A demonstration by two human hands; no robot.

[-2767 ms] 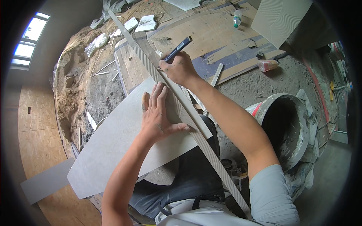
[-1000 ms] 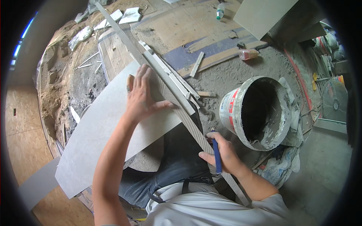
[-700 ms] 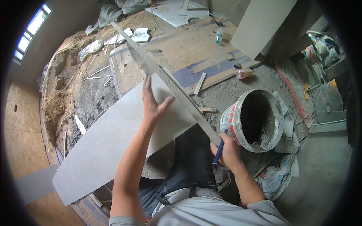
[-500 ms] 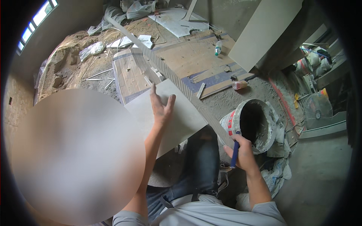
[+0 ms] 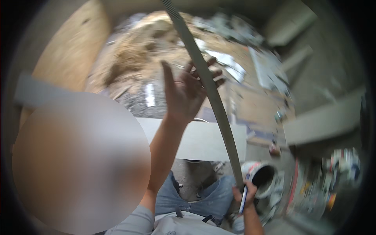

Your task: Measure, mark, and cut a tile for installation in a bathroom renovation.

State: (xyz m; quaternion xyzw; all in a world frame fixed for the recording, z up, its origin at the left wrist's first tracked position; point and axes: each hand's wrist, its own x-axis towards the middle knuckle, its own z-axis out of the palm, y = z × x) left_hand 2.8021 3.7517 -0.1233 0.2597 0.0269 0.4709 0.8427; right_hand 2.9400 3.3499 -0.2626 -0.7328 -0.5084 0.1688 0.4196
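Observation:
A long narrow grey strip, ridged at its top, is held up diagonally across the view. My right hand is closed on its lower end, along with a blue-and-white marker. My left hand is raised with thumb and fingers spread, palm showing; its fingertips are at the strip, partly behind it, and whether they touch it I cannot tell. Behind my left forearm and the strip, a pale flat panel lies crosswise above my legs.
A white bucket is at lower right. Beyond are rubble and sand, cardboard, a plywood board at upper left and leaning panels at right. A blurred disc hides the lower left; the scene is smeared by motion.
My left hand has come off the pale panel and risen with fingers spread. The strip is lifted and more upright in my right hand. The view has swung round, so the surroundings sit differently.

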